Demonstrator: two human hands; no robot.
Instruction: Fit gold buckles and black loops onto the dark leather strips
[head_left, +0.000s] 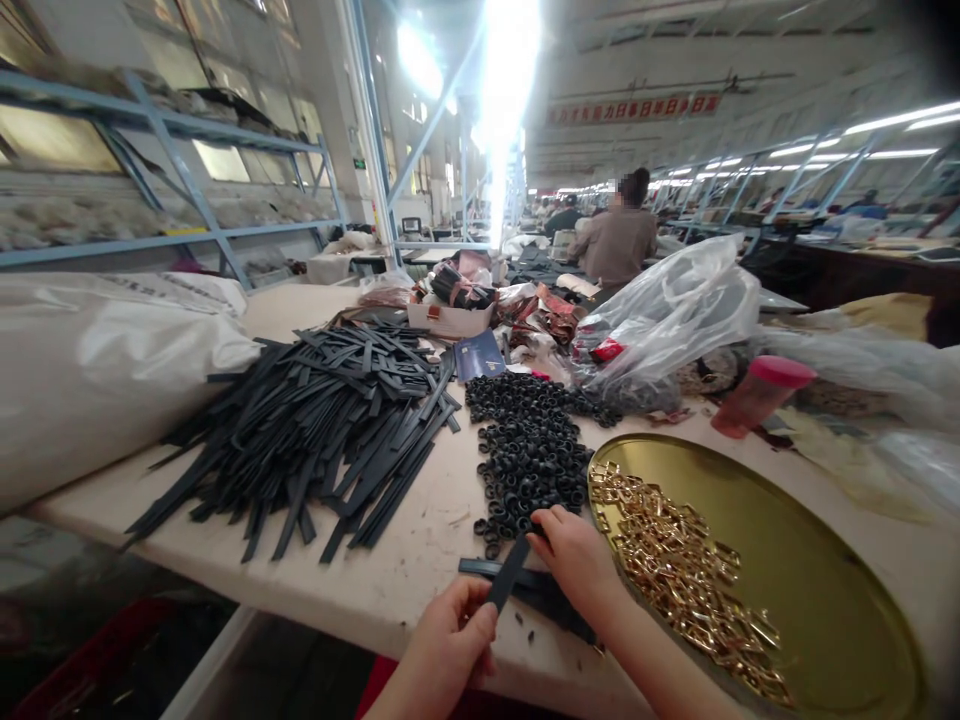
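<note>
A flat black strap (510, 577) slants between my two hands above the front of the table. Its lower end is pinched by my left hand (459, 632), thumb on top. My right hand (576, 552) closes its fingertips at the strap's upper end; whether a small loop is also in them I cannot make out. Just beyond those fingers lies a heap of small black loops (529, 450). More finished-looking black straps (551, 592) lie under my right hand. A large pile of black straps (322, 410) spreads to the left.
On the right, a gold oval tray (795, 530) holds many gold buckles (682, 560). Behind it stand a pink-lidded jar (761, 395) and a clear plastic bag (675, 310). A dark blue booklet (478, 356) lies behind the loops. A white sack (105, 370) borders the left; a person (619, 240) sits farther back.
</note>
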